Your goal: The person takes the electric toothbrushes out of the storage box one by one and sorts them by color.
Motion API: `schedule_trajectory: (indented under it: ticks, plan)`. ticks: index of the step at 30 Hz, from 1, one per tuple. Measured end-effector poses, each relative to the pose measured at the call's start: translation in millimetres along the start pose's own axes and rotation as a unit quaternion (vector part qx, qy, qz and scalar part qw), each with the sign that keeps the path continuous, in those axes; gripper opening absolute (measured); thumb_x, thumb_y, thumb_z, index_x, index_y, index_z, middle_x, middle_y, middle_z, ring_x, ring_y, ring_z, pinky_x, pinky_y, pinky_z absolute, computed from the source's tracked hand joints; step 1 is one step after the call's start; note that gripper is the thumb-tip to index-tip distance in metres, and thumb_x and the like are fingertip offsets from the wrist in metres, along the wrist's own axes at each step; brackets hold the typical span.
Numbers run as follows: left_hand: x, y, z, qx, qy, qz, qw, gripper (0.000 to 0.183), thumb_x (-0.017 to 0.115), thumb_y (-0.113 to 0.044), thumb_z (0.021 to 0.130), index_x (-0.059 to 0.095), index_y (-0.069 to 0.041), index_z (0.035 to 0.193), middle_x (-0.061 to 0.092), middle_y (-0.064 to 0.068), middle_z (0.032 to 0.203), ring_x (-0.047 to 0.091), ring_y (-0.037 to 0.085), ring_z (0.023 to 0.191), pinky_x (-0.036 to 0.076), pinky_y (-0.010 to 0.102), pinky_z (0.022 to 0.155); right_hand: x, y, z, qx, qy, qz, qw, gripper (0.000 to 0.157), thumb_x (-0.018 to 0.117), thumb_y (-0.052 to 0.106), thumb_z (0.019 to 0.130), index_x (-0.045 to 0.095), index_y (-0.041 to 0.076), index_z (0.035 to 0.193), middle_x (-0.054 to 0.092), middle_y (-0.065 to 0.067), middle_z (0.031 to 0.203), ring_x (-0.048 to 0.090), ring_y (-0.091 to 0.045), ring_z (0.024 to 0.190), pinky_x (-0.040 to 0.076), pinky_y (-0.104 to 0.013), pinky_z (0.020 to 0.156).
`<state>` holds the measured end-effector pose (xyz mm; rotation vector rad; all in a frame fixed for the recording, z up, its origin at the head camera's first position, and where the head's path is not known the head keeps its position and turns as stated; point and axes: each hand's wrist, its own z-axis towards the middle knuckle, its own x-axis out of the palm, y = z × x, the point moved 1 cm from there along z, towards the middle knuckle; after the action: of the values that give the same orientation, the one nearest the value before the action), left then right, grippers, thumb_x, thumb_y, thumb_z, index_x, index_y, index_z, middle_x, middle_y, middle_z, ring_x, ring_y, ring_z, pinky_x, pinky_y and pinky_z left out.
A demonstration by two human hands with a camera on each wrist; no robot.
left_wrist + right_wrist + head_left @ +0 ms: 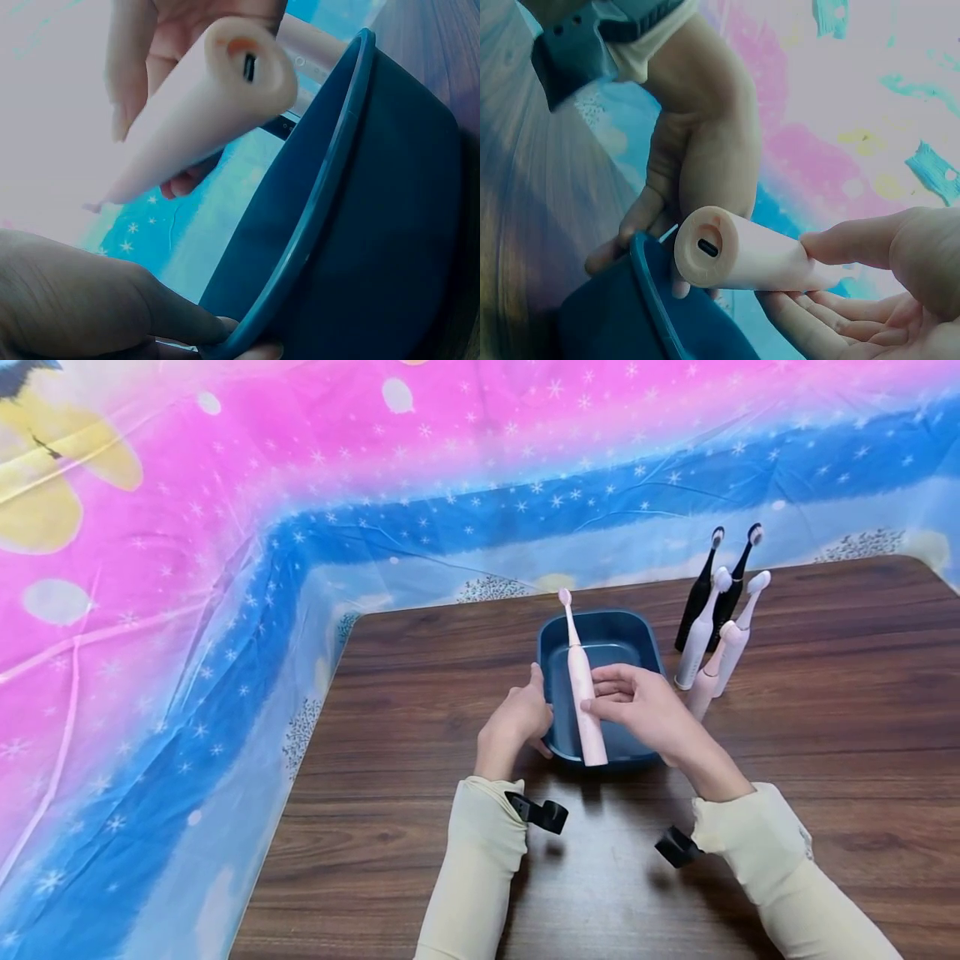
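A pink electric toothbrush [582, 702] is held above the dark blue plastic basin [546, 643], its brush head tilted toward the far side. My right hand [645, 706] pinches the handle between thumb and fingers. In the right wrist view the handle's bottom end [703, 247] shows a small dark charging port. My left hand [517, 722] grips the basin's left rim, with the thumb on the inner side in the left wrist view, where the rim [300, 225] runs close by. The basin's visible floor holds nothing.
Several more electric toothbrushes stand upright right of the basin: black ones [697, 593] at the back, white ones [697, 639] before them, and a pink one [705, 685] in front. They stand on a brown wooden table [825, 710]. A patterned cloth [450, 468] hangs behind.
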<state>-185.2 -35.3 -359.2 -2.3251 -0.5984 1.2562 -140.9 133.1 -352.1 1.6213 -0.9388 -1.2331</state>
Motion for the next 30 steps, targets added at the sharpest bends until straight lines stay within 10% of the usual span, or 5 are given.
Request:
schedule_trajectory:
  ticks: [7,14,30]
  plan:
    - [-0.6,-0.1,0.3,0.003,-0.001,0.003,1.0000,0.070,0.042,-0.017,0.103,-0.005,-0.022,0.155,0.029,0.024,0.150,0.069,0.021,0.058,0.058,0.038,0.071,-0.6,1.1,-14.0,-0.021,-0.010,-0.007,1.000,0.053,0.068,0.023,0.090,0.048,0.003,0.135,0.059,-0.017,0.127,0.061,-0.029,0.114,0.051,-0.043,0.094]
    - [-0.1,-0.4,0.6,0.010,0.001,0.008,0.9999,0.070,0.041,-0.016,0.103,-0.006,-0.021,0.155,0.045,0.028,0.133,0.068,0.020,0.056,0.058,0.037,0.073,-2.0,4.6,-33.7,-0.037,-0.022,-0.020,0.999,0.051,0.068,0.022,0.090,0.049,0.005,0.135,0.060,-0.015,0.127,0.061,-0.027,0.114,0.054,-0.039,0.091]
    - [-0.5,-0.2,-0.3,0.005,0.004,0.019,0.9998,0.071,0.040,-0.019,0.104,-0.010,-0.024,0.154,0.017,0.021,0.157,0.072,0.026,0.070,0.056,0.036,0.078,-9.8,-6.7,-70.7,-0.077,-0.060,-0.008,0.995,0.047,0.069,0.020,0.089,0.051,0.006,0.130,0.060,-0.012,0.122,0.060,-0.005,0.105,0.051,-0.017,0.081]
